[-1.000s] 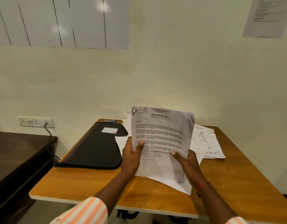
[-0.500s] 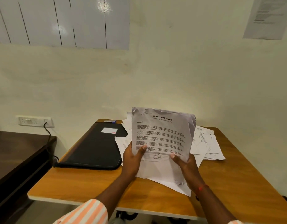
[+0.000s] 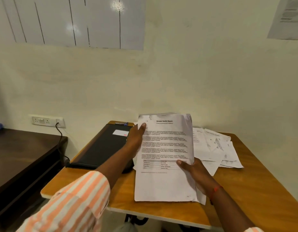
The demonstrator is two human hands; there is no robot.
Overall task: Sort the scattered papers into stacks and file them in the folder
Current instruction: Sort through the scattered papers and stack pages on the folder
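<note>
1 wooden table [image 3: 245, 190] fills the lower right of the frame. 1 black folder [image 3: 103, 148] lies flat and closed on its left part, long axis running toward the wall; its contents are not visible.

1 sheaf of papers [image 3: 165, 181] is held up at frame centre, over the table and just right of the folder. Top sheet: white, creased, torn at the upper left corner, headed "Sample Health Report", with blocks of small print and a small printed grid below them. Portrait orientation, long axis from bottom to top of the frame, heading toward the wall, print facing the camera. Cannot tell whether its lower edge touches the table.

Scattered papers [image 3: 217, 148] lie overlapped at centre right, partly behind the sheaf.

Left hand [image 3: 135, 139] pinches the sheaf's upper left edge, thumb on the front. Right hand [image 3: 193, 171] grips the lower right edge, thumb on the printed grid, fingers behind.

1 white label [image 3: 119, 132] with a red mark sits on the folder's far end.
</note>
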